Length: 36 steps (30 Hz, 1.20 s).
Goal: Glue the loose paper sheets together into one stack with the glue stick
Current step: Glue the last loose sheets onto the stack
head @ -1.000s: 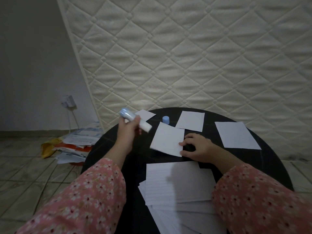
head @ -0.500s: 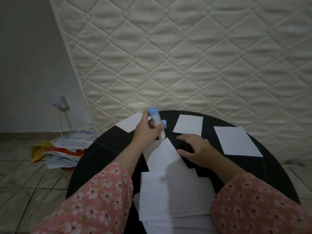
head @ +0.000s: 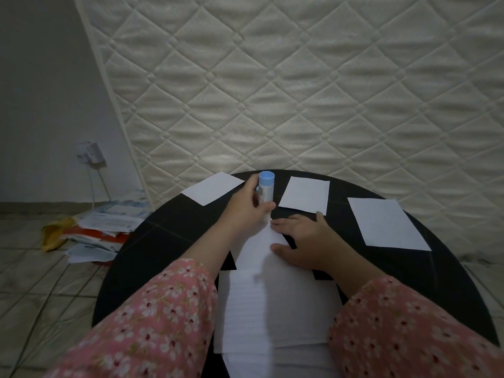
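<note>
Your left hand (head: 246,207) is gripping the white blue-ended glue stick (head: 265,190) upright; your right hand (head: 305,241) is lying flat on white paper (head: 259,246) over the round black desk (head: 163,241), quilted cream mattress (head: 300,91) leaning behind

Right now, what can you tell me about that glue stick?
The glue stick is a small white tube with a light blue end pointing up. It stands nearly upright, its lower end on the top corner of a white paper sheet. The left hand grips its body; its label is too blurred to read.
</note>
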Available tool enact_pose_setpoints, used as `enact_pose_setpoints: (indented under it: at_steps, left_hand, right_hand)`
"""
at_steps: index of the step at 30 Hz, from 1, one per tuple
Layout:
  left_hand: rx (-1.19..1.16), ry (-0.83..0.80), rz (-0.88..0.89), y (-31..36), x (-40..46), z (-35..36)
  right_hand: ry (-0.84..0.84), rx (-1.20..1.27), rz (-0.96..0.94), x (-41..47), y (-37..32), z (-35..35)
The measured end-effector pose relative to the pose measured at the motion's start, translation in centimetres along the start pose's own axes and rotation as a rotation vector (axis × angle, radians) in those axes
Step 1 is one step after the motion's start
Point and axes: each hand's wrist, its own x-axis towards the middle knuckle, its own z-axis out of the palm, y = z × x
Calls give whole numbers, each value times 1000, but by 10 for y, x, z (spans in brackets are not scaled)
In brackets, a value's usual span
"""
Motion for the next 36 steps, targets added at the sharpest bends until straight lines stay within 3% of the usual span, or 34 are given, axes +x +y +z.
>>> enact_pose_setpoints:
  at_steps: [15, 26, 29, 33, 36]
  left_hand:
    - [158, -103, -102, -13, -11, -41]
    - [118, -76, -145, -28, -25, -61]
    - [64, 20, -118, -26, -27, -63]
    - [-170, 333, -80, -24, -24, -72]
    - [-270, 387, -111, -25, -20, -76]
  right_hand:
    - [-96, -12, 50, 3, -6, -8]
    - [-93, 43, 86, 4, -10, -6]
    - [-89, 44, 88, 4, -11, -7]
    - [-122, 62, 102, 3, -11, -9]
    - [-139, 91, 118, 1, -11, -10]
